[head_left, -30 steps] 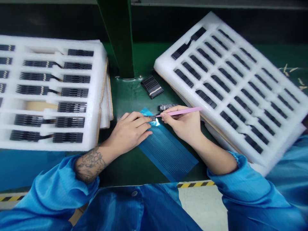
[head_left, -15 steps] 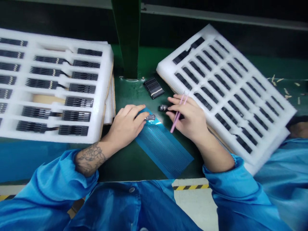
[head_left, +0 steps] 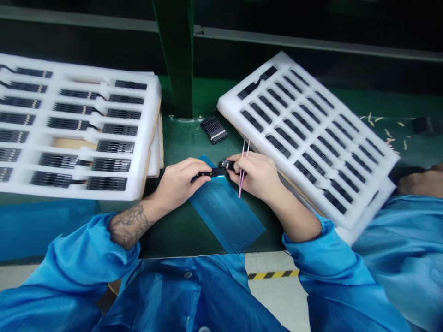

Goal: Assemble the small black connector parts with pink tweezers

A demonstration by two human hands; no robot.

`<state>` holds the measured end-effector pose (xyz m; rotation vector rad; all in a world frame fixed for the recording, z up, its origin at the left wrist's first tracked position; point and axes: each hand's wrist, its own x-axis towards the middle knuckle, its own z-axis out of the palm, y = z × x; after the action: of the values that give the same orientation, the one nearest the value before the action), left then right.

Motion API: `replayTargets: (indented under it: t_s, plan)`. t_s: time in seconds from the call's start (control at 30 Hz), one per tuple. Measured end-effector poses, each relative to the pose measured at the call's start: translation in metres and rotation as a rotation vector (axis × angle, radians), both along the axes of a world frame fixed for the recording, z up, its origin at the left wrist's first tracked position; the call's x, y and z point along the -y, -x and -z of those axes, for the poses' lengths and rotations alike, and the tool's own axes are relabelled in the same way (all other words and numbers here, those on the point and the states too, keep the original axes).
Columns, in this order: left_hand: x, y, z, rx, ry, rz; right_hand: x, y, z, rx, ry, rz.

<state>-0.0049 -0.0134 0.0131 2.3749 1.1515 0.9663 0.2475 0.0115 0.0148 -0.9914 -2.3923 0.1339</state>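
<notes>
My left hand (head_left: 180, 182) pinches a slim black strip-like part (head_left: 217, 172) between thumb and fingers. In my right hand (head_left: 259, 175) is a small black part with a shiny end (head_left: 226, 164), held close against the strip's right end; whether the two touch I cannot tell. Pink tweezers (head_left: 241, 177) are also held among the right hand's fingers, tips pointing away from me. Beneath both hands lies a blue sheet with a fine grid of dots (head_left: 231, 216). A stack of black slotted parts with a pale band (head_left: 214, 130) rests just beyond them.
White foam trays with black parts in their slots stand to the left (head_left: 150, 120) and, slanted, to the right (head_left: 290, 161). A green post (head_left: 175, 60) rises behind. Small pale scraps (head_left: 389, 136) lie at the right, near another person's hand (head_left: 422, 182).
My left hand has turned its part, so a dark strip now shows instead of a shiny face. My right hand has moved left, bringing its part up to it. The view has shifted slightly.
</notes>
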Motion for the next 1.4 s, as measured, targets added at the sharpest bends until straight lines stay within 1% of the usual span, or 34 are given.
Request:
replayTargets:
  t_s: [0.1, 0.2, 0.3, 0.43, 0.5, 0.53, 0.57, 0.63, 0.7, 0.73, 0.77, 0.87, 0.93, 1.0, 1.07, 1.1, 1.17, 1.2, 1.23, 1.27, 1.33, 1.37, 1.4]
  plan:
    - [0.000, -0.004, 0.000, 0.118, 0.121, 0.010, 0.006, 0.006, 0.004, -0.085, 0.005, -0.103]
    - [-0.001, -0.005, 0.001, 0.153, 0.176, 0.019, 0.012, 0.010, 0.006, -0.188, 0.047, -0.180]
    - [-0.001, -0.004, 0.002, 0.182, 0.218, 0.026, 0.014, 0.013, 0.008, -0.335, 0.163, -0.167]
    - [-0.001, -0.005, 0.002, 0.177, 0.313, -0.013, 0.020, 0.020, 0.010, -0.555, 0.348, -0.156]
    - [0.000, -0.006, 0.000, 0.187, 0.373, -0.008, 0.024, 0.023, 0.011, -0.634, 0.425, -0.161]
    - [0.000, -0.006, -0.001, 0.192, 0.378, -0.003, 0.025, 0.024, 0.011, -0.661, 0.448, -0.159]
    - [0.001, -0.005, -0.003, 0.191, 0.355, -0.005, 0.026, 0.024, 0.011, -0.680, 0.463, -0.152]
    - [0.001, -0.004, -0.005, 0.148, 0.215, -0.036, 0.026, 0.023, 0.009, -0.691, 0.460, -0.139]
    - [0.000, -0.001, -0.005, 0.034, 0.050, -0.080, 0.023, 0.020, 0.008, -0.661, 0.420, -0.111]
    - [0.000, 0.000, -0.005, -0.035, -0.003, -0.095, 0.021, 0.019, 0.007, -0.640, 0.400, -0.080]
    - [-0.002, 0.002, -0.004, -0.098, -0.029, -0.101, 0.019, 0.017, 0.007, -0.619, 0.386, -0.043]
    - [-0.007, 0.005, 0.002, -0.205, -0.005, -0.090, 0.013, 0.015, 0.010, -0.567, 0.413, 0.040]
    - [-0.009, 0.003, 0.005, -0.225, 0.001, -0.091, 0.011, 0.014, 0.013, -0.557, 0.441, 0.042]
    - [-0.007, 0.000, 0.004, -0.238, -0.024, -0.104, 0.011, 0.012, 0.015, -0.570, 0.447, 0.040]
    - [0.002, -0.003, -0.004, -0.236, -0.088, -0.093, 0.012, 0.010, 0.017, -0.585, 0.438, 0.065]
    - [0.010, -0.003, -0.010, -0.229, -0.135, -0.075, 0.012, 0.009, 0.017, -0.586, 0.437, 0.082]
    - [0.029, 0.000, -0.028, -0.170, -0.243, -0.018, 0.011, 0.008, 0.018, -0.552, 0.442, 0.062]
    - [0.040, 0.005, -0.039, -0.126, -0.269, -0.002, 0.010, 0.008, 0.018, -0.522, 0.435, 0.020]
    - [0.050, 0.013, -0.051, -0.067, -0.283, -0.005, 0.010, 0.009, 0.018, -0.468, 0.412, -0.069]
    - [0.057, 0.024, -0.064, -0.016, -0.286, -0.032, 0.010, 0.011, 0.018, -0.391, 0.381, -0.174]
    - [0.062, 0.057, -0.090, -0.036, -0.256, -0.149, 0.011, 0.014, 0.018, -0.215, 0.304, -0.346]
    - [0.058, 0.078, -0.102, -0.104, -0.268, -0.262, 0.011, 0.015, 0.018, -0.152, 0.268, -0.384]
    - [0.049, 0.102, -0.112, -0.195, -0.290, -0.413, 0.011, 0.016, 0.019, -0.113, 0.239, -0.390]
